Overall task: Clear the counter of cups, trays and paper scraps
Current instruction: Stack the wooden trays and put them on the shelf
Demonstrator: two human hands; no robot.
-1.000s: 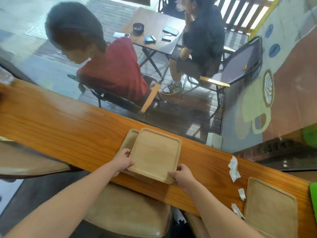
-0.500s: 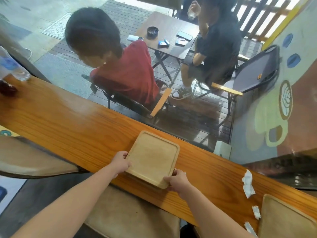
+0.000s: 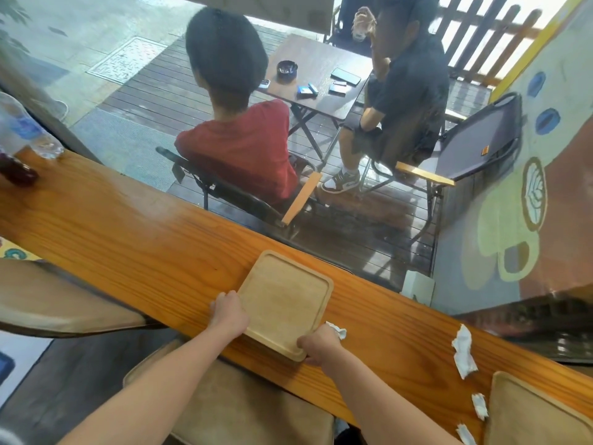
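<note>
A square wooden tray (image 3: pixel 284 301) lies on the long wooden counter (image 3: pixel 134 239), squarely on top of a second tray that barely shows beneath it. My left hand (image 3: pixel 228 313) grips the stack's left edge. My right hand (image 3: pixel 317 344) grips its near right corner, with a white paper scrap (image 3: pixel 337 331) sticking out between the fingers. Another wooden tray (image 3: pixel 529 412) sits at the counter's right end. A crumpled paper scrap (image 3: pixel 463 350) and two smaller scraps (image 3: pixel 479 403) (image 3: pixel 465 434) lie beside it. At the far left stand a clear plastic bottle (image 3: pixel 24 128) and a dark cup (image 3: pixel 17 170).
A window runs along the counter's far edge. Behind the glass two people sit on folding chairs at a small table (image 3: pixel 316 75). Padded stools (image 3: pixel 250 409) (image 3: pixel 61 300) stand under the counter's near edge.
The top tray has been slid left until it sits squarely over the lower tray, which stuck out before. The view has swung left, bringing the bottle and cup into sight.
</note>
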